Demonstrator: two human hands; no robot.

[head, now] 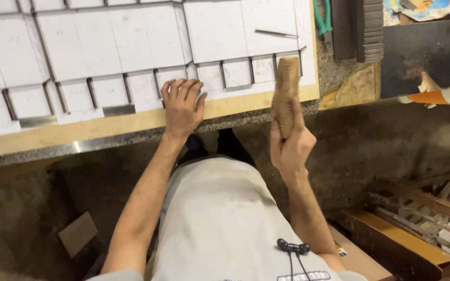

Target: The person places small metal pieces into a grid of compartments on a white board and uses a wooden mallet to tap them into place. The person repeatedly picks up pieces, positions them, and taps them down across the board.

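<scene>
The left hand (182,106) is laid flat, fingers together, on the white die-cut sheet (131,52). A wooden block (286,93) is gripped upright by the right hand (290,148).

— What is the left hand (182,106) doing?
— It lies flat, fingers spread, on the white die-cut cardboard sheet (131,49) near the front edge of the desk (105,130).
— And the right hand (290,148)?
— It is closed around the lower end of a wooden block (286,88), held upright just above the sheet's edge tabs.
— Anything else on the sheet?
— A thin metal strip (276,33) lies near its far right corner, and green-handled pliers (322,18) lie beyond the desk's right edge.
</scene>
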